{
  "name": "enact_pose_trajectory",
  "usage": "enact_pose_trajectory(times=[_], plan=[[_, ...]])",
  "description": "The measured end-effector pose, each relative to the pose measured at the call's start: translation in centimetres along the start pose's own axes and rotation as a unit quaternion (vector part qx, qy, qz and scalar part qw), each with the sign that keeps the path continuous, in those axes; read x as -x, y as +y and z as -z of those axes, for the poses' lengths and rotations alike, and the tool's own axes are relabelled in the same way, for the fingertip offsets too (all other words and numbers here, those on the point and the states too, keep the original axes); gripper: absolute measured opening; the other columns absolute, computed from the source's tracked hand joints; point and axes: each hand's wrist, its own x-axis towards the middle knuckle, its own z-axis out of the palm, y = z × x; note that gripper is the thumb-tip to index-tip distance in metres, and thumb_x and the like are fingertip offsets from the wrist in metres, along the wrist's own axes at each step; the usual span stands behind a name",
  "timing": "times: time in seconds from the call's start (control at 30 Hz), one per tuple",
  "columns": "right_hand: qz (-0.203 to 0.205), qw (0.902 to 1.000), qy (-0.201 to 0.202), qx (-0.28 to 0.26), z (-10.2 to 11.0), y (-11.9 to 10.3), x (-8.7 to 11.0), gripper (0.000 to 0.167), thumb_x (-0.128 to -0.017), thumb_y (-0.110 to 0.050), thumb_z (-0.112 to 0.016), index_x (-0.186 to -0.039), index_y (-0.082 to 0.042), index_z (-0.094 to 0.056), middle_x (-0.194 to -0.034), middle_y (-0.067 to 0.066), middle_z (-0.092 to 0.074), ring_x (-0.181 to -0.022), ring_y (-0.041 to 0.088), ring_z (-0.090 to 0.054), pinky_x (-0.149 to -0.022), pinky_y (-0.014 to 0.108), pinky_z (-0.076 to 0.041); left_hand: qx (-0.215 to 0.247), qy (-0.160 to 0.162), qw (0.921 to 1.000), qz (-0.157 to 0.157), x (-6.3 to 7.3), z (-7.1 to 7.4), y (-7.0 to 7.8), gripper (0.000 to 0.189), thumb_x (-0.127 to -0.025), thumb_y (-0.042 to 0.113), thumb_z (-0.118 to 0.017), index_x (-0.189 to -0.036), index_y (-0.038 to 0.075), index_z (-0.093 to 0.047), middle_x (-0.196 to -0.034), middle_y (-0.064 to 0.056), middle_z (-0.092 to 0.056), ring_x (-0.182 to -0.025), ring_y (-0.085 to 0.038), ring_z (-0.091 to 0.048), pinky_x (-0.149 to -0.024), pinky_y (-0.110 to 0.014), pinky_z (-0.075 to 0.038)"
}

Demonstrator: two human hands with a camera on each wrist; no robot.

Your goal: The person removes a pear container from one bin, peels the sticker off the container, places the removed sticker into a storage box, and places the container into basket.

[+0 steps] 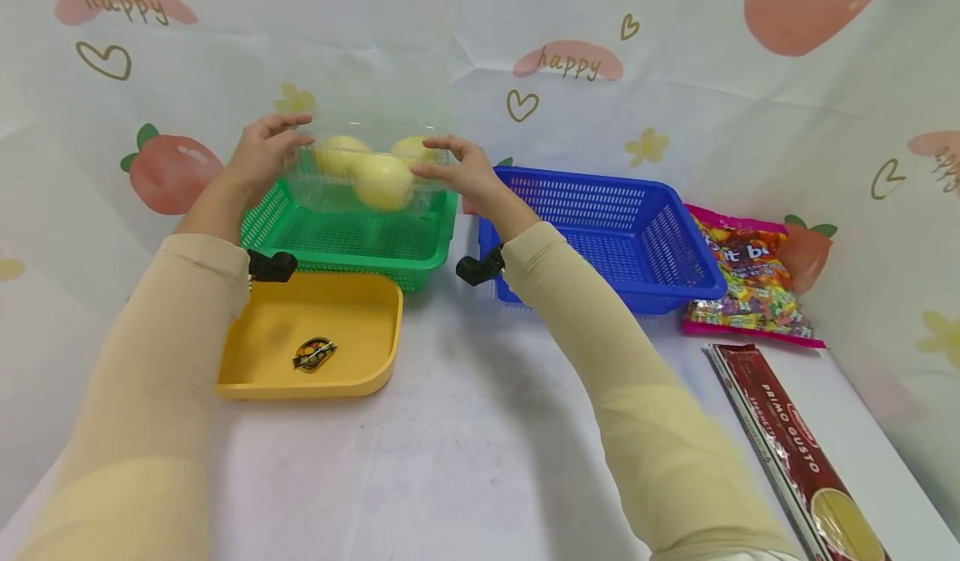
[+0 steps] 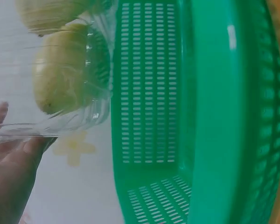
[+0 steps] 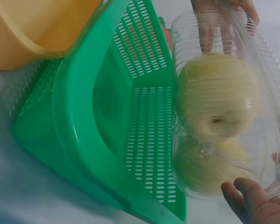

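A clear plastic box (image 1: 326, 192) with three pale yellow round fruits (image 1: 383, 182) in it is held up over the green basket (image 1: 352, 257). My left hand (image 1: 261, 152) grips the box's left end, and my right hand (image 1: 471, 172) grips its right end, fingers and thumb bent at the walls. In the left wrist view, the box (image 2: 100, 109) is beside the basket's slotted wall (image 2: 147, 84). The right wrist view shows fruit (image 3: 214, 98) through the box's ribbed plastic, with fingers (image 3: 254, 198) at its near end.
A yellow tray (image 1: 345, 386) with a round dark sticker stands in front of the green basket. To the right is a blue basket (image 1: 637, 298). Farther right lie a candy bag (image 1: 750, 277) and a red spaghetti packet (image 1: 795, 444). A printed cloth hangs behind.
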Motion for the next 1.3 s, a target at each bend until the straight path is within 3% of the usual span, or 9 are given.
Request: enact_pose_trajectory(times=[0.1,0.2,0.33,0.5,0.63,0.77,0.97,1.2,1.3], plan=[[-0.004,0.9999,0.002,0.010,-0.3,0.3,-0.3,0.054,-0.081,-0.028,-0.072,-0.131,-0.024,-0.052,-0.152,-0.008,-0.027,-0.141,0.019,-0.024,-0.113,0.046,-0.030,0.068,0.008,0.9976,0.014,-0.4,0.2,-0.3,0.049,-0.095,0.020,-0.051,-0.142,0.014,-0.037,-0.157,0.004,-0.014,-0.145,-0.015,-0.014,-0.120,-0.031,-0.010],[-0.008,0.9998,-0.005,0.020,-0.7,0.7,-0.6,0.055,-0.082,-0.028,-0.070,-0.133,-0.021,-0.051,-0.152,-0.006,-0.029,-0.141,0.017,-0.024,-0.112,0.043,-0.032,0.139,0.020,0.9896,0.029,-0.7,0.5,-0.8,0.054,-0.093,0.017,-0.053,-0.143,0.010,-0.034,-0.157,0.004,-0.012,-0.145,-0.013,-0.012,-0.119,-0.028,-0.010],[-0.014,0.9994,-0.019,0.024,-1.2,1.0,-0.9,0.055,-0.084,-0.027,-0.068,-0.135,-0.017,-0.049,-0.151,-0.003,-0.030,-0.140,0.016,-0.026,-0.109,0.035,-0.038,0.156,0.025,0.9860,0.054,-1.0,0.9,-1.4,0.053,-0.093,0.018,-0.053,-0.143,0.010,-0.034,-0.158,0.005,-0.009,-0.145,-0.011,-0.008,-0.119,-0.029,-0.010],[-0.027,0.9989,-0.027,0.026,-1.4,1.4,-1.1,0.049,-0.087,-0.028,-0.064,-0.133,-0.016,-0.051,-0.152,-0.003,-0.028,-0.138,0.017,-0.031,-0.108,0.034,-0.038,0.104,0.006,0.9906,0.088,-1.0,1.3,-1.8,0.052,-0.095,0.024,-0.050,-0.143,0.013,-0.034,-0.158,0.007,-0.009,-0.145,-0.012,-0.002,-0.120,-0.033,-0.010],[-0.043,0.9977,-0.040,0.033,-1.6,1.9,-1.0,0.046,-0.090,-0.028,-0.061,-0.133,-0.016,-0.051,-0.154,-0.001,-0.024,-0.140,0.018,-0.028,-0.109,0.034,-0.038,-0.005,-0.019,0.9927,0.119,-1.0,1.5,-2.3,0.057,-0.096,0.035,-0.043,-0.147,0.013,-0.028,-0.158,0.006,-0.007,-0.146,-0.015,-0.001,-0.119,-0.036,-0.016],[-0.064,0.9964,-0.049,0.026,-1.9,2.3,-0.8,0.046,-0.092,-0.025,-0.057,-0.136,-0.012,-0.048,-0.151,0.005,-0.031,-0.136,0.020,-0.036,-0.106,0.033,-0.041,-0.095,-0.060,0.9833,0.143,-1.0,1.7,-2.9,0.063,-0.098,0.040,-0.036,-0.150,0.011,-0.018,-0.159,0.002,0.004,-0.146,-0.023,0.002,-0.118,-0.042,-0.017],[-0.091,0.9939,-0.060,0.016,-2.6,2.5,-0.7,0.045,-0.095,-0.021,-0.051,-0.138,-0.009,-0.044,-0.146,0.007,-0.040,-0.133,0.021,-0.040,-0.106,0.034,-0.041,-0.164,-0.107,0.9651,0.174,-0.8,2.1,-3.7,0.061,-0.100,0.042,-0.025,-0.151,0.015,-0.006,-0.156,-0.007,0.017,-0.144,-0.033,0.005,-0.117,-0.049,-0.015],[-0.098,0.9904,-0.078,0.059,-3.1,2.2,-0.9,0.045,-0.096,-0.022,-0.049,-0.140,-0.012,-0.041,-0.148,0.007,-0.035,-0.131,0.020,-0.041,-0.104,0.032,-0.043,-0.160,-0.083,0.9657,0.187,-0.6,2.2,-4.2,0.076,-0.096,0.053,-0.028,-0.150,0.011,0.004,-0.157,-0.015,0.009,-0.143,-0.038,-0.007,-0.117,-0.050,-0.016],[-0.096,0.9888,-0.083,0.077,-3.2,2.1,-1.0,0.046,-0.097,-0.022,-0.048,-0.141,-0.014,-0.040,-0.148,0.006,-0.035,-0.106,0.013,-0.052,-0.087,0.023,-0.046,-0.213,-0.066,0.9601,0.168,-0.5,2.0,-4.0,0.077,-0.096,0.053,-0.024,-0.149,0.004,0.003,-0.156,-0.022,0.000,-0.139,-0.043,-0.018,-0.114,-0.052,-0.023]])
